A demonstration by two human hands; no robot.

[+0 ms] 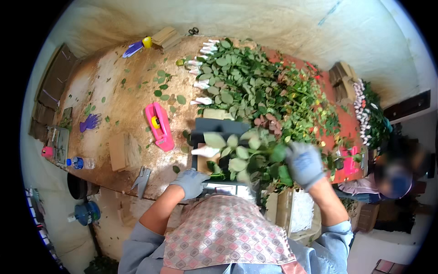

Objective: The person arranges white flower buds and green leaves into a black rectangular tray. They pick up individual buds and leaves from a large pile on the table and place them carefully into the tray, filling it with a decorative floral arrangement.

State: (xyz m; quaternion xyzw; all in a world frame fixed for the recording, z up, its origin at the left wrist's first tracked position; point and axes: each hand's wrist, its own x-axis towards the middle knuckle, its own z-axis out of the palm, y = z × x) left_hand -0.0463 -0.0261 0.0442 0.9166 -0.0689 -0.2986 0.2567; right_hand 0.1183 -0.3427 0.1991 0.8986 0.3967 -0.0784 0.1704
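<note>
Fingers [200, 175] of your left hand [189, 182] curl at seven o'clock of the black stand [219, 125]; you cannot tell whether they pinch anything. Your right hand [305, 164], between three and four o'clock, meets the foliage with bent fingers, but motion blur hides whether they close on it. Both hands wear grey gloves.

One leafy stem [238, 165] stretches across the stand toward your right hand, its pale-wrapped head [206, 151] pointing at nine o'clock. Whether it rests on the stand or hangs just above is unclear.

Clocked from the stand, one heap of foliage [237, 68] spreads at one o'clock, its smooth oval leaves overlapping so densely that you cannot count the stems; at least five pale-wrapped tips line its left edge. One glossy pink dispenser [166, 141] bearing a yellow roll sits between nine and ten o'clock. You have two purple gloves, one crumpled at nine [90, 122], one at half past ten [132, 49]. Near nine lie one flat cardboard stack [124, 151] and one clear plastic bottle [83, 163]; at eight, one grey metal tool [143, 181].

Far off at three to four o'clock, another person [394, 176] is blurred, partly cut off.
</note>
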